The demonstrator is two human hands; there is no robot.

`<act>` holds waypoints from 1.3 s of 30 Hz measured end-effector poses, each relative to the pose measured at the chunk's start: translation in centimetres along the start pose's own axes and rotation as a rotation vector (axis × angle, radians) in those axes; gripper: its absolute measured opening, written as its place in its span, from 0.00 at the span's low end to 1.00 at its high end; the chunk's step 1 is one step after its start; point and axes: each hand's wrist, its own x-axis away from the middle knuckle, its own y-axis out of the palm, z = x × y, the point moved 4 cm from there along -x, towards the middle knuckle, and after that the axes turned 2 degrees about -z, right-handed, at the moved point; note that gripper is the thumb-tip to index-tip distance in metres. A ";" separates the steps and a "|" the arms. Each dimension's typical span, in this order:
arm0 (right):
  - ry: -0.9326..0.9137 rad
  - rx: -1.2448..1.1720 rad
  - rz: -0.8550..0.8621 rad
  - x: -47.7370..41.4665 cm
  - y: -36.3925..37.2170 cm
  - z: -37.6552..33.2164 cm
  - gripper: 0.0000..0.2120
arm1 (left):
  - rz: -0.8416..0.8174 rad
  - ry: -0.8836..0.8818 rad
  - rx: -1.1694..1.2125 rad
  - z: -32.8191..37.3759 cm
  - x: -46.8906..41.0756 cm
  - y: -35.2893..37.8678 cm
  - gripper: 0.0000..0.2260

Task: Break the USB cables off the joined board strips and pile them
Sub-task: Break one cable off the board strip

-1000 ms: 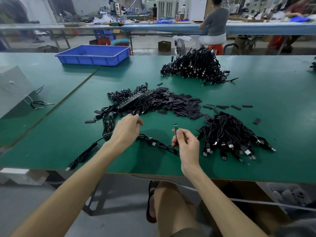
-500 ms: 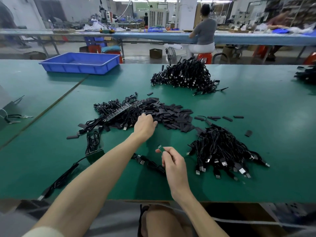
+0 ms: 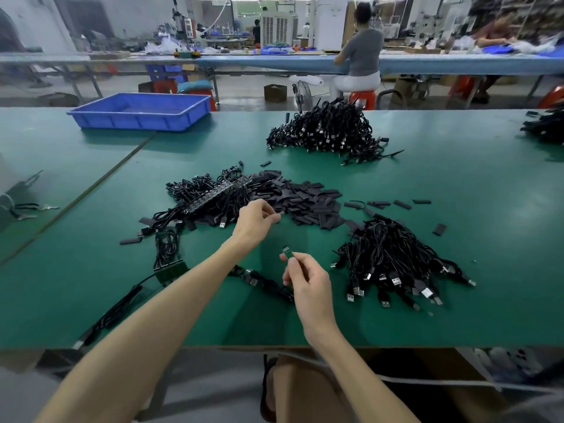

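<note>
My right hand point(image 3: 306, 280) pinches the small green board end point(image 3: 286, 251) of a black USB cable, held upright above the table; its cable trails left behind the hand. My left hand point(image 3: 256, 219) reaches into the heap of small black sleeves point(image 3: 305, 203) and pinches one black piece at its fingertips. A joined board strip point(image 3: 213, 196) with cables attached lies on a tangle of black cables to the left of that hand. A pile of separated USB cables point(image 3: 393, 261) lies to the right of my right hand.
A larger cable heap point(image 3: 326, 132) lies farther back. A blue tray point(image 3: 143, 111) stands at the back left. A short board strip with cables point(image 3: 169, 264) lies under my left forearm. The green table point(image 3: 457, 184) ends just below my wrists. A seated person point(image 3: 363, 53) works beyond.
My left hand moved forward and right into the black sleeve heap and closed on a piece. My right hand stayed near, turning the board end upright.
</note>
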 end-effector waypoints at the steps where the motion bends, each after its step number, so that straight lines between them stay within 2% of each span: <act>1: 0.004 -0.014 0.009 0.0 0.0 0.1 0.07 | -0.033 -0.014 0.093 0.0 0.8 -0.4 0.07; 8: -0.005 -0.041 0.032 -0.2 -0.3 0.4 0.03 | -0.324 -0.097 0.582 -1.1 7.5 -1.1 0.09; 10: -0.009 -0.048 0.028 -0.1 -0.3 0.5 0.03 | -0.328 -0.112 0.692 -1.8 8.8 -0.9 0.09; 13: -0.009 -0.068 0.028 -0.1 -0.3 0.5 0.02 | -0.266 -0.100 0.719 -2.6 9.9 -0.7 0.07; 19: 0.000 -0.092 0.029 0.0 -0.4 0.7 0.03 | -0.038 0.099 0.503 -3.1 11.0 -0.7 0.10; 23: -0.008 -0.068 0.025 0.0 -0.4 0.6 0.04 | 0.064 0.160 0.454 -3.8 11.2 -0.7 0.12; 35: -0.010 -0.060 0.031 0.3 -0.5 0.4 0.06 | 0.145 0.372 0.099 -3.0 12.5 -0.9 0.11; 39: -0.011 -0.050 0.005 0.4 -0.4 0.4 0.07 | 0.153 0.379 0.060 -2.9 12.7 -1.0 0.12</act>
